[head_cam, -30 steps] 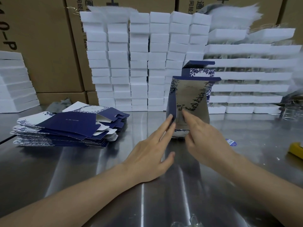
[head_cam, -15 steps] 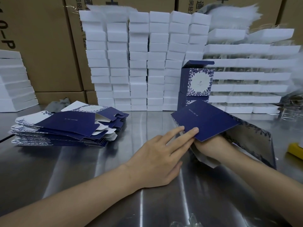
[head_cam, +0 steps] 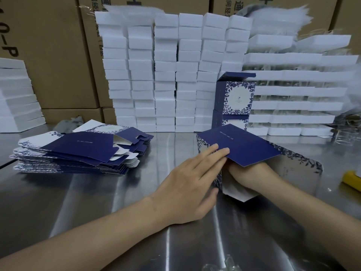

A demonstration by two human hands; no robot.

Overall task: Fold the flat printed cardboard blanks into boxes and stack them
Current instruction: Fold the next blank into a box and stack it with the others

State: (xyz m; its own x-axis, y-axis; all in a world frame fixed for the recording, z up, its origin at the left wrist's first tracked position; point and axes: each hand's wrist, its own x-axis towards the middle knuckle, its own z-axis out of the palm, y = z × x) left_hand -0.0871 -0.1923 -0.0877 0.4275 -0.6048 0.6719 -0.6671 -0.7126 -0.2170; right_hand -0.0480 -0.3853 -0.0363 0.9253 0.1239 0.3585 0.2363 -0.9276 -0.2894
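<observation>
We read "0-P" in big black letters, turned sideways, on the brown carton (head_cam: 48,55) at the far left. The far carton (head_cam: 175,4) behind the white stacks (head_cam: 166,75) bears black Chinese characters, cut off at the top. The pale print on the tilted box (head_cam: 240,145), the top blank (head_cam: 82,147) and the standing box (head_cam: 238,98) is too small to read.

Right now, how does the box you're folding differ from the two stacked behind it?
The box in hand lies tilted on its side; the stacked boxes stand upright, one atop the other. The box in hand shows loose white flaps, the left hand pressing it; the stacked boxes are untouched. Both have navy panels and blue leaf print.
</observation>
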